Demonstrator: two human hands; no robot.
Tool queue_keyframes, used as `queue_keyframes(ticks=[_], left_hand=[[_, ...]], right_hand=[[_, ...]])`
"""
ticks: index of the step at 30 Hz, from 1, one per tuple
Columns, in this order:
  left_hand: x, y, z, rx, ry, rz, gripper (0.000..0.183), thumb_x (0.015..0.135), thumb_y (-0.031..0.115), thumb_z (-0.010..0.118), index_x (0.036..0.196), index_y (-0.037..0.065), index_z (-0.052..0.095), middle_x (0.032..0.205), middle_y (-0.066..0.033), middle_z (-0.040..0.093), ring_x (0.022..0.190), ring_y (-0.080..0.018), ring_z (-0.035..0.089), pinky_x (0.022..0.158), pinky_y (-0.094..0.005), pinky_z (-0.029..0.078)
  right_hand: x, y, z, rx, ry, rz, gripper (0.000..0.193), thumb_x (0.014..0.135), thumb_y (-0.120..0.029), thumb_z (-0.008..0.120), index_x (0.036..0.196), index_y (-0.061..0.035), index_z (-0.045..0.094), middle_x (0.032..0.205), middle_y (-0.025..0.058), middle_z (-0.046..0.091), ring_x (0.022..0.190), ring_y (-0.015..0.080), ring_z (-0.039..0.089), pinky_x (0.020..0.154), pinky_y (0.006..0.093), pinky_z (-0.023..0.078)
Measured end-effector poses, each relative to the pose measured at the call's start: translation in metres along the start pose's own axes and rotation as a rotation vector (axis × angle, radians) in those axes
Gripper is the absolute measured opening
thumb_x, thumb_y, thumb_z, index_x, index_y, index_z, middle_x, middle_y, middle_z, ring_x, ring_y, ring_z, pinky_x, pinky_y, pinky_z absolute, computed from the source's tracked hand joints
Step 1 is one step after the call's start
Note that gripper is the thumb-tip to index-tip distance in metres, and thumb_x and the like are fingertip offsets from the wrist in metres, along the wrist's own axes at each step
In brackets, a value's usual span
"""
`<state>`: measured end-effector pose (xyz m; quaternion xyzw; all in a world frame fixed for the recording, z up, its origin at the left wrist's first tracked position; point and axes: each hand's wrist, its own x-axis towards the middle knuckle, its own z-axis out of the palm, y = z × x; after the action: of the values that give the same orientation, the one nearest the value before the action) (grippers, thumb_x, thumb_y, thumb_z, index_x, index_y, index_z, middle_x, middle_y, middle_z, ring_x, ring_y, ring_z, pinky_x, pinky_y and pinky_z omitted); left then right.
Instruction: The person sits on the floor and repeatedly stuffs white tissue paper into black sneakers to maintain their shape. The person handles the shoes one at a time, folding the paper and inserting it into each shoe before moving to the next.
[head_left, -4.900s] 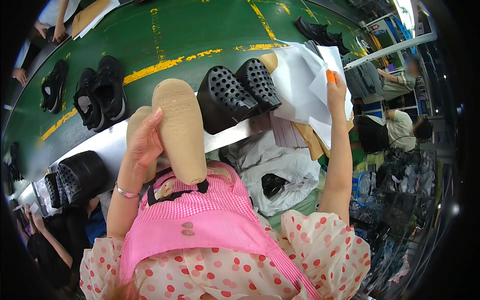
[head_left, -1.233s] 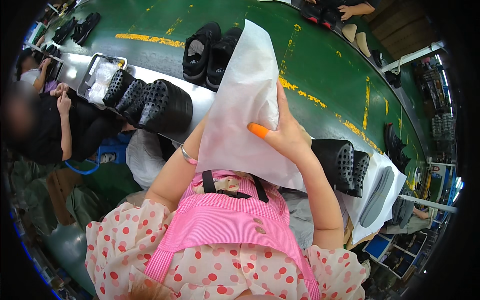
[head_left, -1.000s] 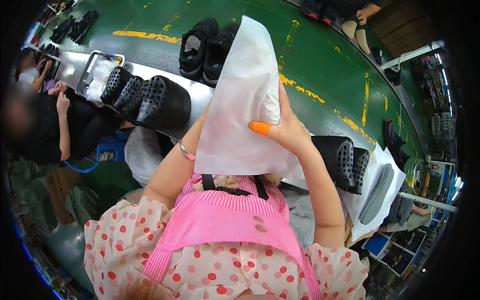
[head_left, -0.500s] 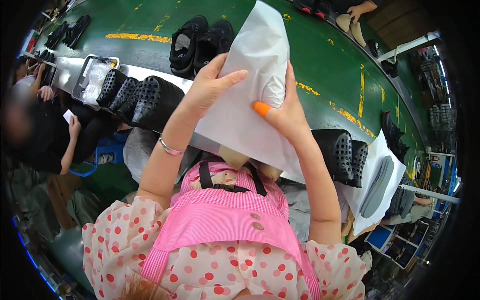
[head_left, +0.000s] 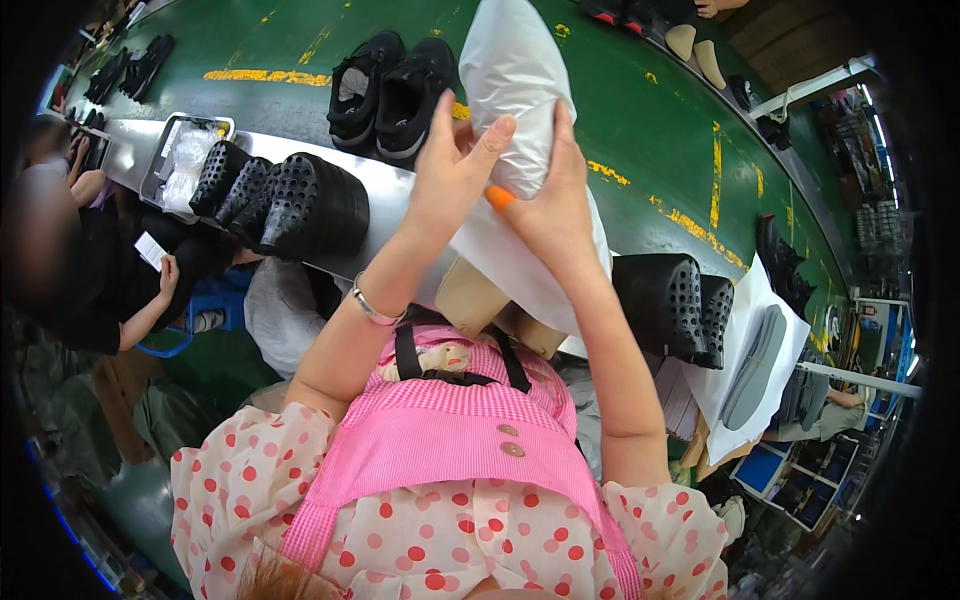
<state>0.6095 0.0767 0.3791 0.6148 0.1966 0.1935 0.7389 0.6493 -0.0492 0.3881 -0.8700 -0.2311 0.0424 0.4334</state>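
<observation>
A long, pointed bundle in white wrapping paper (head_left: 517, 75) is held up in front of me; what it wraps is hidden. My right hand (head_left: 548, 200) grips its lower part, an orange cover (head_left: 499, 198) on the thumb. Against the left side of the bundle rests my left hand (head_left: 452, 175), thumb on the paper and index finger stretched apart from it. Loose paper hangs below toward my right forearm. Beneath it, two beige shoe-form-like pieces (head_left: 476, 295) stand by my pink apron.
Black perforated blocks (head_left: 310, 205) stand on the metal bench (head_left: 395, 190) at left, with another pair (head_left: 660, 305) at right. Behind are black shoes (head_left: 405, 100). A grey insole (head_left: 755, 370) lies on white sheets at right. A seated person (head_left: 90, 260) is at left.
The paper has been folded closer around the bundle, its left part no longer spread out. My left hand has moved right and inward, its thumb now on the bundle.
</observation>
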Motion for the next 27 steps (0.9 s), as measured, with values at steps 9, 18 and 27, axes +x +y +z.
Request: queue_keyframes(ticks=[9, 18, 27], left_hand=[[0.020, -0.003, -0.021, -0.710, -0.169, -0.143, 0.055, 0.086, 0.036, 0.069, 0.125, 0.003, 0.050, 0.116, -0.0081, 0.061, 0.106, -0.0182, 0.060, 0.093, -0.0318, 0.049], [0.006, -0.006, -0.008, -0.654, -0.166, -0.272, 0.064, 0.083, 0.037, 0.073, 0.131, 0.004, 0.045, 0.119, -0.0061, 0.058, 0.108, -0.0170, 0.058, 0.095, -0.0320, 0.048], [0.006, 0.005, -0.014, -0.838, -0.108, -0.388, 0.055, 0.082, 0.029, 0.074, 0.124, 0.002, 0.050, 0.114, -0.0104, 0.060, 0.105, -0.0208, 0.060, 0.097, -0.0344, 0.048]], right_hand=[[0.005, -0.014, -0.007, 0.801, -0.026, 0.181, 0.061, 0.090, -0.017, 0.065, 0.141, -0.0004, 0.036, 0.119, 0.0116, 0.060, 0.096, 0.0130, 0.059, 0.080, 0.0233, 0.048], [0.019, 0.005, 0.009, 1.156, 0.040, 0.234, 0.022, 0.097, -0.019, 0.056, 0.107, -0.0007, 0.064, 0.092, 0.0006, 0.067, 0.079, 0.0047, 0.059, 0.073, 0.0197, 0.047], [-0.009, 0.019, 0.017, 1.282, -0.134, 0.364, 0.035, 0.099, -0.029, 0.053, 0.115, 0.0007, 0.063, 0.110, 0.0064, 0.066, 0.096, 0.0111, 0.062, 0.086, 0.0246, 0.048]])
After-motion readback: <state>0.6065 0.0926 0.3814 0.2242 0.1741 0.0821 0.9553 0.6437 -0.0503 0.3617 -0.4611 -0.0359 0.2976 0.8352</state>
